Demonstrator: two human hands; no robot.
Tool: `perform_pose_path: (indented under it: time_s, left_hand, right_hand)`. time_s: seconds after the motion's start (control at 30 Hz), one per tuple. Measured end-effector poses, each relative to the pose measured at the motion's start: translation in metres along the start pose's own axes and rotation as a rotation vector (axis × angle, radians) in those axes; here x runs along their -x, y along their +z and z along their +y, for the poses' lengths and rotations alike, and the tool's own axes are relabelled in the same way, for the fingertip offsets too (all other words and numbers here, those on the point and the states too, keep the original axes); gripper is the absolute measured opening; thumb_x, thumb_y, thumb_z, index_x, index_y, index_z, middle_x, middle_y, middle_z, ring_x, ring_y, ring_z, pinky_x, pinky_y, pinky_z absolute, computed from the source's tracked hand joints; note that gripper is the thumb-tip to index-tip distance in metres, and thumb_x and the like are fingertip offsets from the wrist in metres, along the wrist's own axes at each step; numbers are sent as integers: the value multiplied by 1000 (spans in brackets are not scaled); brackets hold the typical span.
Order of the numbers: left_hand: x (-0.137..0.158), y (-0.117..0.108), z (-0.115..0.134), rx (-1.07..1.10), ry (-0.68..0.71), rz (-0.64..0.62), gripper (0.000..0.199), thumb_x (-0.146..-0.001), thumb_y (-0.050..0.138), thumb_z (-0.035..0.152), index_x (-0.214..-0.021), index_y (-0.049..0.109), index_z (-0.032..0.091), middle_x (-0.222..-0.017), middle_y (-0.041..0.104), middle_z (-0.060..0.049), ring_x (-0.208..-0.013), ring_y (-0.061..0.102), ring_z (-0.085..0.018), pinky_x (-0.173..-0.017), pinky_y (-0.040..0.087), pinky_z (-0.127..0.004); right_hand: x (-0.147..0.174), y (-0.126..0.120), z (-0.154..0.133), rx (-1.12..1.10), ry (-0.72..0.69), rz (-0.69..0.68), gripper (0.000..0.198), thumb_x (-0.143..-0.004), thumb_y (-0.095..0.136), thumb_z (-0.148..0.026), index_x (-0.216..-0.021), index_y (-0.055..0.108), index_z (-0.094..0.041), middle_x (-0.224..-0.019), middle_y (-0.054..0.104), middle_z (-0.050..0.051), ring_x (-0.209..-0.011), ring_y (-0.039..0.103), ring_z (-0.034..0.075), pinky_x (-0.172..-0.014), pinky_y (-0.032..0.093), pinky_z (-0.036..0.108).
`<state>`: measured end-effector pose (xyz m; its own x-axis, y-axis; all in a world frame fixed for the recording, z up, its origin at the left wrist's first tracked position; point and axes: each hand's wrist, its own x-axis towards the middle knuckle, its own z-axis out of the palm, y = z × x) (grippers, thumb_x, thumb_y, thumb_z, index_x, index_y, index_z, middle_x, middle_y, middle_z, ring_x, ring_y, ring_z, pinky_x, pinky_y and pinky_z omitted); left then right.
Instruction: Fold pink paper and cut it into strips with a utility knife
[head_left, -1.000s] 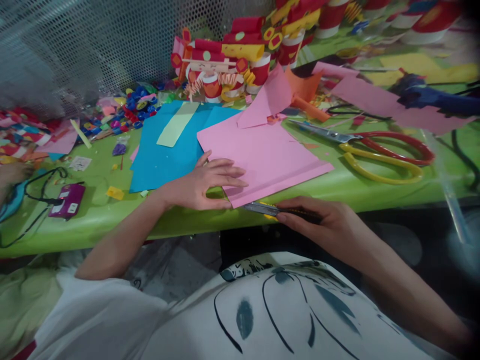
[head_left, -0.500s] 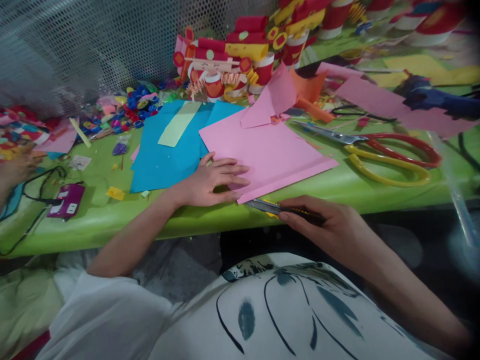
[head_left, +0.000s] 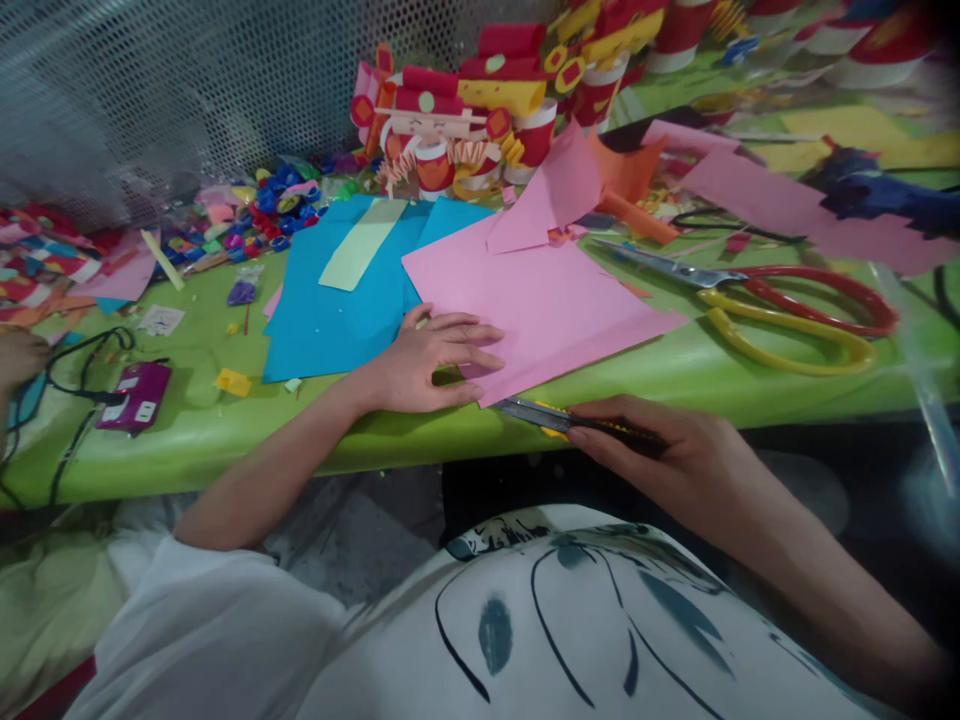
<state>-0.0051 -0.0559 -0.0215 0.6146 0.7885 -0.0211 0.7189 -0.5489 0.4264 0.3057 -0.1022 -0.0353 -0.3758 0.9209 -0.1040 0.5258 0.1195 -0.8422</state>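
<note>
A pink sheet of paper (head_left: 555, 300) lies near the front edge of the green-covered table, partly over blue sheets (head_left: 345, 320). My left hand (head_left: 431, 365) rests on the pink sheet's left corner with its fingers spread. My right hand (head_left: 652, 430) grips a utility knife (head_left: 547, 415) with a dark body and yellow parts. The knife points left, and its tip meets the pink sheet's near corner beside my left fingers; whether the blade is under the paper I cannot tell. A pale green strip (head_left: 364, 245) lies on the blue paper.
Scissors (head_left: 697, 272) with red and yellow handles lie to the right. Paper-cup figures (head_left: 435, 165) stand at the back. A purple box with a cable (head_left: 135, 397) sits at left, near another person's hand (head_left: 22, 357). A blue tool (head_left: 877, 195) lies on pink paper at far right.
The fold or strip along the pink sheet's near edge no longer shows; that edge looks flat. Both hands keep nearly the same place. The view has shifted slightly.
</note>
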Motion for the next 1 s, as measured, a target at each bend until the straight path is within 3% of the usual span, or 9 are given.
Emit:
perform_pose_path:
  time_s: [0.47,0.63,0.73,0.83,0.93,1.0]
  left_hand:
    - [-1,0,2,10,-13,-18,37,-101,67,48,-134,76,37,-167,60,-2,-157,49,-34,-131,15,-64]
    - [2,0,1,14,7,-11,35,-104,64,48,-136,76,38,-167,59,-2,-159,48,-33,-134,4,-67]
    - [4,1,2,-19,40,7,35,-111,55,46,-138,75,36,-164,62,-2,-157,50,-31,-136,-6,-67]
    - [6,2,5,-118,68,63,40,-117,42,43,-134,78,35,-157,68,-1,-155,52,-30,-136,-7,-68]
    - [4,1,14,-254,122,135,44,-116,43,52,-126,81,32,-148,74,-4,-151,55,-33,-136,-2,-70]
    - [0,1,24,-329,147,162,48,-111,51,62,-117,82,26,-136,78,-10,-137,65,-33,-135,7,-70]
  right_hand:
    - [2,1,-3,-77,64,-71,50,-84,75,-74,-103,85,-28,-90,83,5,-73,73,22,-60,58,32]
    - [12,-16,4,-97,147,-53,54,-81,79,-74,-106,86,-26,-95,83,8,-81,75,24,-69,60,33]
    - [22,-30,9,-130,165,115,53,-77,83,-72,-104,86,-27,-88,81,6,-73,69,20,-63,56,30]
    - [33,-42,9,-165,204,296,53,-75,86,-71,-104,86,-27,-80,76,5,-64,59,16,-54,47,28]
    - [40,-48,5,-232,297,410,53,-74,88,-68,-107,86,-27,-82,75,5,-68,58,16,-56,46,28]
    - [42,-49,2,-276,333,499,54,-70,91,-66,-106,86,-27,-79,72,4,-68,57,16,-56,45,27]
